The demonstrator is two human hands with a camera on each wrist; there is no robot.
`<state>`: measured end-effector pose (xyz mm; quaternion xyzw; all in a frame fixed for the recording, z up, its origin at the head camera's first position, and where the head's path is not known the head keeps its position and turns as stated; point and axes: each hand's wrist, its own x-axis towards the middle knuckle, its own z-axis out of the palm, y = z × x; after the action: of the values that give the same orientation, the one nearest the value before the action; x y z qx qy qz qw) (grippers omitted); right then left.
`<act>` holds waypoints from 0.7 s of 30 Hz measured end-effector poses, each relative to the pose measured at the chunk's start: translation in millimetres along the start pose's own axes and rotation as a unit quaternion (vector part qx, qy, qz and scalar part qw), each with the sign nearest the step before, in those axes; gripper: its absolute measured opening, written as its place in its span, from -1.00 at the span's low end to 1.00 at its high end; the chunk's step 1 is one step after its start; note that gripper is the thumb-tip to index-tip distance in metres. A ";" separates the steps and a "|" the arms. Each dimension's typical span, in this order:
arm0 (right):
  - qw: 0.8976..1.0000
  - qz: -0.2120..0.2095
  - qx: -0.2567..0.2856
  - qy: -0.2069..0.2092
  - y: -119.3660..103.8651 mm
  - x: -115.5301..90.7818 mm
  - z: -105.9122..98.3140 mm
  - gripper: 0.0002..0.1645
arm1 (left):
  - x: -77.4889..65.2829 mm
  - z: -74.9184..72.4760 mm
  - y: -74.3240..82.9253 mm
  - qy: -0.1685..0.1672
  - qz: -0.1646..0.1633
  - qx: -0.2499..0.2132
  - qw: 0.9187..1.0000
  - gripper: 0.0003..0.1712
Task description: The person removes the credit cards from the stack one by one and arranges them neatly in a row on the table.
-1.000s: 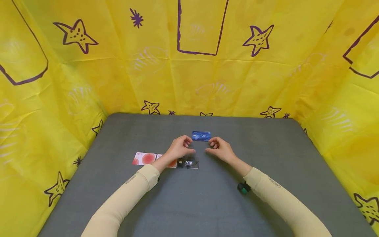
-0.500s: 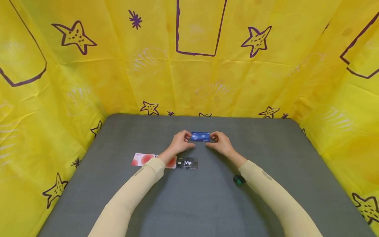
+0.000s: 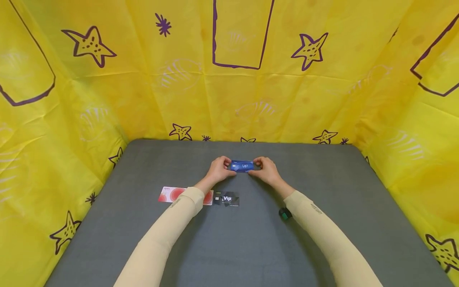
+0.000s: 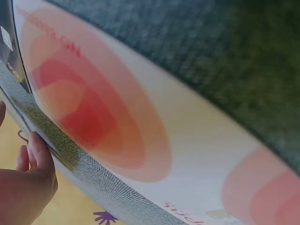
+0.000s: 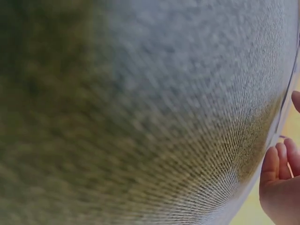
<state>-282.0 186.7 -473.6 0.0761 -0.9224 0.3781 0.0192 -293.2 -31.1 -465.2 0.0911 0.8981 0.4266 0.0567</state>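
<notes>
A blue VIP card (image 3: 242, 166) lies towards the far middle of the grey table in the head view. My left hand (image 3: 219, 168) pinches its left end, thumb at the near corner and curled fingers at the far one. On the opposite end my right hand (image 3: 267, 169) grips the card the same way. In the left wrist view the left hand (image 4: 28, 183) shows at the left edge. The right hand (image 5: 281, 180) appears at the right edge of the right wrist view. The blue card is not visible in either wrist view.
Nearer to me lies a black Vip card (image 3: 226, 199). To its left are a white card with red circles (image 3: 173, 194) and a similar red card (image 3: 208, 198), partly hidden by the left sleeve (image 3: 186, 203). Yellow patterned cloth (image 3: 236, 99) surrounds the grey table (image 3: 244, 247).
Both hands have come in from just beside the blue card to its ends, and the thumbs have closed on its near corners. The other cards have stayed put.
</notes>
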 end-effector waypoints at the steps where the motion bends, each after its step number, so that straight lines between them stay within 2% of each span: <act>1: 1.000 -0.001 -0.005 -0.001 0.5 0.6 -0.1 -0.43 | 1.0 0.5 -0.3 0.001 -0.001 0.002 1.000 -0.47; 10: 0.999 -0.005 -0.031 -0.015 2.8 6.5 1.9 -0.38 | 7.0 3.1 0.7 -0.004 -0.002 0.028 1.000 -0.44; 21: 0.999 0.004 -0.033 -0.030 1.3 6.5 2.9 -0.34 | 11.3 3.8 -0.3 -0.017 -0.003 0.049 0.999 -0.39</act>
<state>-288.6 184.8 -475.9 0.0834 -0.9348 0.3453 -0.0075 -303.5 -26.1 -468.1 0.0987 0.9172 0.3799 0.0688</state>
